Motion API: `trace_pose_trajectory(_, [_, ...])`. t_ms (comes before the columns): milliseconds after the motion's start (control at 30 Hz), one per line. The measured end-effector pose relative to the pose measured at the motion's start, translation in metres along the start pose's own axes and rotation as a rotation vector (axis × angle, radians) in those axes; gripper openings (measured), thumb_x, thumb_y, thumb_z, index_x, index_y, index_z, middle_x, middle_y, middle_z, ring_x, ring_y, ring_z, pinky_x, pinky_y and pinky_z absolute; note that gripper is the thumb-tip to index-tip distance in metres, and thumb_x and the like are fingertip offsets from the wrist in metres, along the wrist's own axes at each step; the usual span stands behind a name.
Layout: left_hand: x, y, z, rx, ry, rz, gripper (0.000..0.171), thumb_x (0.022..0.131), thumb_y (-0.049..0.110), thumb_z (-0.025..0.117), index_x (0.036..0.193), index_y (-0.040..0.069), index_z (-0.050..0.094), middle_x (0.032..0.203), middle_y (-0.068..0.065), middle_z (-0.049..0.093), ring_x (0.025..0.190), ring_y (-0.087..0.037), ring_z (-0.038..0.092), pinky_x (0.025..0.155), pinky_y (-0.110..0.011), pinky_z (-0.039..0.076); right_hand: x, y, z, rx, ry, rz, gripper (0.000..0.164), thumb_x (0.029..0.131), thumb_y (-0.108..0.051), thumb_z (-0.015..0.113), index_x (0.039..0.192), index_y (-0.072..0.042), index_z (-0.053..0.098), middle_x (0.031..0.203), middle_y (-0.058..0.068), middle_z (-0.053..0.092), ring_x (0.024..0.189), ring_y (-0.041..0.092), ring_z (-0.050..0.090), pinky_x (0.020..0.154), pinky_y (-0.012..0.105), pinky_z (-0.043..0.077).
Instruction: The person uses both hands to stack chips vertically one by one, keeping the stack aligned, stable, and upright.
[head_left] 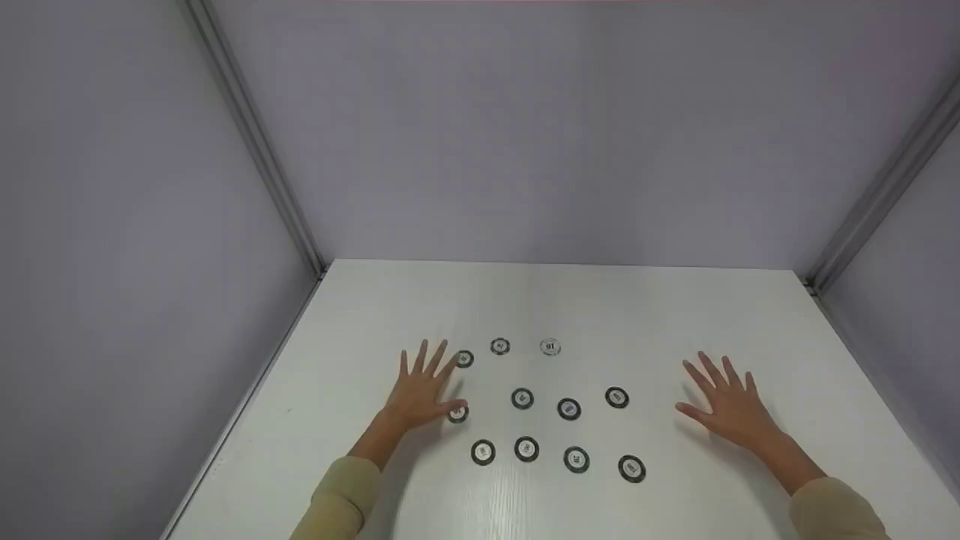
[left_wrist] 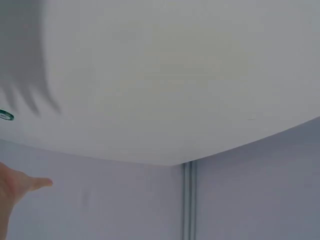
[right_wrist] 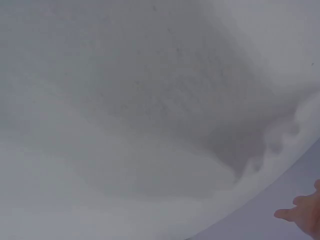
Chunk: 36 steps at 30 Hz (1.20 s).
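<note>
Both hands are spread with straight fingers and hold nothing. In the head view the left hand (head_left: 420, 394) hovers at the left of a group of round poker chips, its index finger and thumb overlapping two of them, a chip (head_left: 465, 359) and a lower chip (head_left: 458, 414). To the right of the group is the right hand (head_left: 735, 409), its shadow falling on the table. Most chips have dark rims and pale printed centres, like the chip (head_left: 523, 398) in the middle; one paler chip (head_left: 550, 346) lies at the back. One chip (left_wrist: 6, 115) shows at the left wrist view's edge.
The chips lie flat and apart in loose rows on a white table (head_left: 660, 315). Pale panels enclose it: a back wall (head_left: 480, 135), a left wall (head_left: 135, 262) and a right wall (head_left: 900, 300). Metal posts (head_left: 251, 135) stand in the corners.
</note>
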<state>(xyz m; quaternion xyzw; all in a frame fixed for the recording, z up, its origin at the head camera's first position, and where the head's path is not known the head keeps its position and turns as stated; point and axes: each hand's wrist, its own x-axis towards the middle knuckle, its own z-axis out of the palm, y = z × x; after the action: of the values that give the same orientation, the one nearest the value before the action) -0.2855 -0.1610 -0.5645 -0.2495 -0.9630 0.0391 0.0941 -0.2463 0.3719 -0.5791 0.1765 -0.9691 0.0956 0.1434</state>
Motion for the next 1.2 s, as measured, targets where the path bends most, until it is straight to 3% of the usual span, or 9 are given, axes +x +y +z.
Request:
trace_pose_trajectory(267, [0.003,0.036,0.001,0.008,0.014,0.117,0.084,0.083,0.073,0.028,0.146,0.018,0.024,0.150,-0.012,0.016,0.134,-0.038,0.010,0.099,-0.061,0.016,-0.002,-0.020,0.004,-0.003,-0.007,-0.077,0.074,0.080,-0.053,0.060,0.138,-0.012,0.040,0.143,0.017,0.029,0.125,0.049,0.025,0.089,0.070,0.019])
trace_pose_trajectory(467, [0.003,0.063,0.005,-0.049,0.022,0.211,0.083,0.084,0.069,0.035,0.147,0.017,0.021,0.151,-0.011,0.010,0.135,-0.036,0.004,0.100,-0.059,0.017,-0.003,-0.040,0.011,0.044,-0.035,-0.142,0.075,0.081,-0.053,0.060,0.140,-0.011,0.039,0.144,0.016,0.028,0.126,0.048,0.024,0.092,0.067,0.021])
trace_pose_trajectory(700, [0.000,0.094,0.007,-0.091,0.022,0.334,0.081,0.084,0.066,0.039,0.145,0.015,0.025,0.150,-0.011,0.015,0.133,-0.038,0.014,0.100,-0.057,0.021,-0.004,-0.061,0.016,0.084,-0.061,-0.234,0.073,0.082,-0.051,0.060,0.139,-0.011,0.040,0.145,0.012,0.029,0.128,0.041,0.027,0.095,0.061,0.025])
trace_pose_trajectory(967, [-0.006,0.127,0.006,-0.050,-0.033,0.482,0.079,0.087,0.066,0.033,0.146,0.015,0.022,0.151,-0.010,0.015,0.135,-0.030,0.016,0.104,-0.046,0.021,-0.010,-0.086,0.021,0.021,-0.049,-0.426,0.065,0.083,-0.049,0.060,0.135,-0.012,0.046,0.138,0.013,0.040,0.124,0.033,0.038,0.093,0.047,0.034])
trace_pose_trajectory(1200, [-0.006,0.148,0.005,0.018,-0.066,0.543,0.074,0.089,0.064,0.027,0.147,0.018,0.020,0.151,-0.005,0.017,0.135,-0.026,0.016,0.106,-0.037,0.020,-0.013,-0.100,0.025,0.067,-0.045,-0.543,0.060,0.083,-0.042,0.064,0.133,-0.013,0.049,0.137,0.010,0.043,0.123,0.029,0.041,0.091,0.045,0.037])
